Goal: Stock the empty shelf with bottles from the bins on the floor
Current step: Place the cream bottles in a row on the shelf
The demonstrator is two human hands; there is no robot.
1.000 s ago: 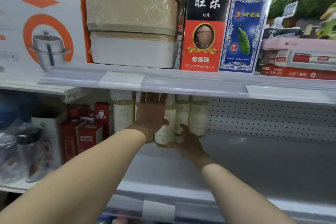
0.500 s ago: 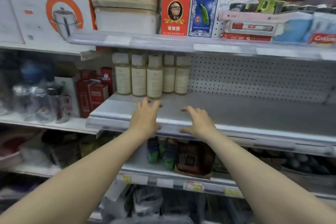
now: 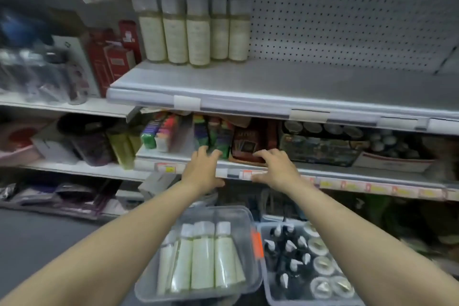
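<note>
Several cream bottles with white caps [image 3: 197,32] stand in a row at the left end of the grey shelf [image 3: 310,82]; the rest of that shelf is bare. On the floor, a clear bin [image 3: 246,221] holds several more cream bottles [image 3: 202,261] lying on their sides. My left hand [image 3: 202,170] and my right hand [image 3: 274,169] hang empty in the air in front of the lower shelf's edge, above the bin, fingers loosely spread.
A second clear bin [image 3: 269,288] with dark pump bottles and round lids sits right of the first. The lower shelf [image 3: 347,181] carries colourful packs and boxes. Red boxes [image 3: 111,57] and clear bottles fill the shelves on the left.
Both hands have drawn back from the row of bottles on the shelf and dropped lower. The view has tilted down, and the floor bins have come into sight.
</note>
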